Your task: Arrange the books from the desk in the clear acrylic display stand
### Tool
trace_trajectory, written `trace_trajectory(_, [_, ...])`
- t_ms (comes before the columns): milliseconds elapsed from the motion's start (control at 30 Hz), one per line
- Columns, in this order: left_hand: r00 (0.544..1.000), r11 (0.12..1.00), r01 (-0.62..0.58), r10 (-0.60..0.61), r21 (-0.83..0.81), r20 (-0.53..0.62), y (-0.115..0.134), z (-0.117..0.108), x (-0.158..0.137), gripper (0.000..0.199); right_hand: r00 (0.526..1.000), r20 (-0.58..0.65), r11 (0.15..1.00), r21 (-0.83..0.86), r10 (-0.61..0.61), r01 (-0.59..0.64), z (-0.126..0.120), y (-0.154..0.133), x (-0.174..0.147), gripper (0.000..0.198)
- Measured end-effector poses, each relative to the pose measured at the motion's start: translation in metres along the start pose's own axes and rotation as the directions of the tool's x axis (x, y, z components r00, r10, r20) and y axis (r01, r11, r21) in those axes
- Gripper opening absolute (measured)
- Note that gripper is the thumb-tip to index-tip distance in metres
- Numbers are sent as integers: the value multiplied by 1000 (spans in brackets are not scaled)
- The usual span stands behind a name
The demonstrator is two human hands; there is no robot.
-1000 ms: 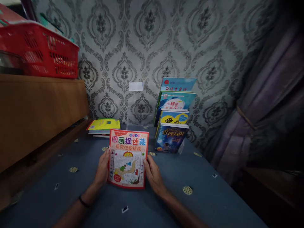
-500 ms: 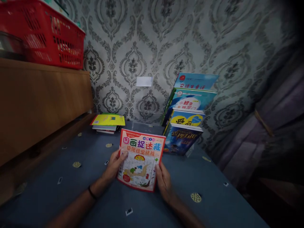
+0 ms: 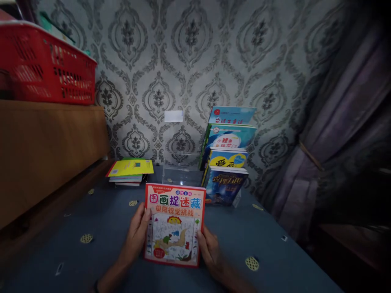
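Observation:
A red-bordered children's picture book [image 3: 174,228] is held up between both hands, its illustrated cover with a smiling sun facing me. My left hand [image 3: 139,228] grips its left edge, thumb on the cover and the other fingers behind. On the opposite edge, my right hand [image 3: 210,246] grips the book lower down in the same way. Just behind it stands a clear acrylic display rack [image 3: 180,176] with a blank white label [image 3: 173,116] at its top. To the right, several upright books are tiered, with a dark blue book [image 3: 226,186] in front.
Several books lie stacked at the back left, topped by a yellow book [image 3: 130,167]. A red plastic basket [image 3: 61,69] sits on a wooden cabinet [image 3: 51,150] at left. Patterned wallpaper [image 3: 189,73] backs the dark blue tabletop [image 3: 116,228]; a tied curtain [image 3: 308,154] hangs at right.
The view has tilted up and turned slightly right, so the surroundings sit lower and further left. The picture book now stands more upright and faces me squarely, still in both hands.

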State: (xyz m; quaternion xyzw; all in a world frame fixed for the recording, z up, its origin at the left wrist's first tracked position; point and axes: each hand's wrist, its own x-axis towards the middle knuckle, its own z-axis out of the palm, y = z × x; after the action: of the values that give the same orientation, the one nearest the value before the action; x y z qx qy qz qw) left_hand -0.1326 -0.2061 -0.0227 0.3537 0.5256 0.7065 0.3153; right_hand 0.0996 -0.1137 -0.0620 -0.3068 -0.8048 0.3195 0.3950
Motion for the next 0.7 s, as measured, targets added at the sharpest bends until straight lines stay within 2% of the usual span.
trace_trajectory(67, [991,994,-75,65,82,114,17,-1,0,48,1000,-3,999,36,-27,27,0,-6,2,52])
trace_trajectory(133, [978,981,-112,81,156,191,31,-5,3,45,999,-29,997,69,-43,45,1,-10,4,49])
trace_trajectory(267, [946,964,-101,17,244,325,44,-19,18,42,997,-78,986,161,-23,36,4,-16,10,42])
trace_trajectory(367, [939,960,-67,-32,273,342,46,-23,31,38,997,-76,983,180,-24,37,1,-19,12,34])
trace_trajectory(467, [940,955,-42,-62,294,336,49,-17,39,36,998,-52,987,149,-46,53,-13,-25,18,28])
trace_trajectory(567, [945,953,-98,-1,288,328,59,-2,42,36,996,-30,991,97,-87,89,-35,-35,32,24])
trace_trajectory(700, [937,949,-192,102,249,334,89,18,47,32,986,-7,985,39,-168,168,-66,-56,66,21])
